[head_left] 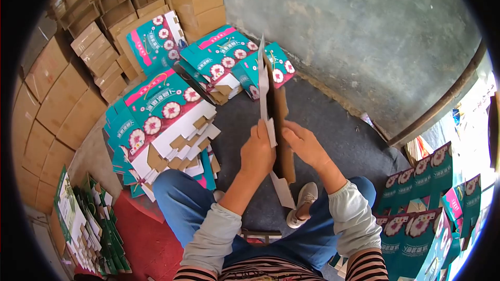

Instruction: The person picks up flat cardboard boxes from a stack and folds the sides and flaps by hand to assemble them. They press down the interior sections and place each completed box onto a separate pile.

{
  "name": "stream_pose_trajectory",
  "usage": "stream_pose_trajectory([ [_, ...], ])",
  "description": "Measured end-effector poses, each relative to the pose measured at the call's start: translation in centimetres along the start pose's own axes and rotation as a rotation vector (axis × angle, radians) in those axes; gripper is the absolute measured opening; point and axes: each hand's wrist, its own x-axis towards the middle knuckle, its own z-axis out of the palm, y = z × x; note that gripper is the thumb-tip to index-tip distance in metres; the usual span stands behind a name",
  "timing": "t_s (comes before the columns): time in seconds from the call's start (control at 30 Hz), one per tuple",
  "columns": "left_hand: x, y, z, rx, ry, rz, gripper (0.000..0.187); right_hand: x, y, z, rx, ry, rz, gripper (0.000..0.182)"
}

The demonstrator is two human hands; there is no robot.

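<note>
Clearly, from the head camera I see both hands clamped on one flat teal-and-brown printed cardboard carton blank (275, 99), held edge-on and upright above my knees. My left hand (257, 152) grips its white-edged flap; my right hand (303, 144) presses the brown side. It looks unfolded as yet. Beyond my left hand lies a stack of flat teal blanks (159, 125); by my right elbow stand assembled teal boxes (416, 218).

The flat carton blank (274, 109) is cardboard, raw brown and matt inside, with a white edge. Left of it, the stacked blanks (161, 119) show glossy teal print. Behind it, the concrete floor (364, 36) looks rough and mottled.
</note>
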Motion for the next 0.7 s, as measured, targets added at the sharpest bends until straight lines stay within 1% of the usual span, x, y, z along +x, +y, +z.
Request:
stream_pose_trajectory([
  [0.07, -3.2, -0.9, 2.5, -0.022, -0.082, -0.021, 0.052, -1.2, 0.6, -0.5, -0.224, -0.091, 0.082, 0.056],
  [0.1, -4.7, -1.2, 3.4, -0.042, -0.102, -0.031, 0.048, -1.5, 2.4, 0.1, -0.323, -0.022, 0.017, 0.043],
  [0.17, -7.4, -1.3, 4.6, -0.083, -0.141, -0.05, 0.042, -1.6, 5.5, 0.3, -0.47, -0.063, 0.105, 0.038],
  [0.2, -8.1, -1.2, 4.6, -0.09, -0.14, -0.03, 0.047, -1.7, 6.3, 0.0, -0.545, -0.082, 0.144, 0.037],
  [0.27, -9.1, -1.7, 4.2, -0.099, -0.132, 0.004, 0.057, -2.3, 7.7, -0.7, -0.459, -0.009, 0.128, 0.034],
  [0.3, -8.9, -1.2, 2.7, -0.085, -0.194, -0.038, 0.057, -2.4, 8.3, -1.1, -0.415, 0.024, 0.115, 0.034],
  [0.4, -9.0, -1.3, 0.0, -0.054, -0.08, 0.168, 0.056, -1.4, 10.3, -3.1, -0.404, 0.083, 0.107, 0.034],
  [0.43, -9.7, -1.6, -0.7, -0.03, -0.148, 0.163, 0.06, -1.1, 9.9, -3.8, -0.385, 0.129, 0.124, 0.034],
  [0.53, -10.3, -2.2, -2.6, -0.009, -0.236, 0.4, 0.064, 0.9, 11.2, -5.5, -0.266, 0.182, 0.155, 0.034],
  [0.57, -10.6, -2.6, -2.8, -0.08, -0.385, 0.353, 0.063, 1.4, 11.5, -6.0, -0.282, 0.139, 0.237, 0.034],
  [0.67, -10.2, -3.2, -1.8, -0.213, -0.498, 0.285, 0.061, 2.1, 12.1, -5.6, -0.458, 0.172, 0.14, 0.035],
  [0.7, -9.8, -3.0, -1.9, -0.174, -0.526, 0.309, 0.061, 2.4, 12.1, -5.3, -0.477, 0.181, 0.144, 0.035],
])
